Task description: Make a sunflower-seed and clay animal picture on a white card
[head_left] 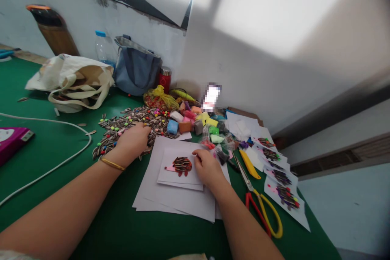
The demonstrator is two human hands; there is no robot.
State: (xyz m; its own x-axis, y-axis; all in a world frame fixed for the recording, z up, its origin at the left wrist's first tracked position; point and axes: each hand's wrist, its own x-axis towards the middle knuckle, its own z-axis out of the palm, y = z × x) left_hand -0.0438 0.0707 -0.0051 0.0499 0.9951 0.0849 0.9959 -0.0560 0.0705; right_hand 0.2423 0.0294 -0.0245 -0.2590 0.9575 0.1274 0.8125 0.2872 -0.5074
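My left hand (134, 142) reaches down into a spread pile of striped sunflower seeds (124, 124) mixed with small coloured balls. Its fingers are bent together, and the tips are hidden among the seeds. My right hand (210, 168) lies at the right edge of a small white card (166, 172), fingers loosely bent and slightly apart, with nothing visible in them. On this card is a hedgehog picture (182, 165) with a pink snout, a seed-covered brown body and reddish feet. Larger white sheets (152, 199) lie beneath the card.
Wrapped coloured clay blocks (185, 126) lie behind the sheets. Scissors (250, 189) and a yellow cutter (250, 164) are to the right, beside several finished hedgehog cards (284, 195). Bags (137, 69), a red flask (165, 79) and a lit phone (211, 96) stand behind. A white cable (71, 154) crosses the left side.
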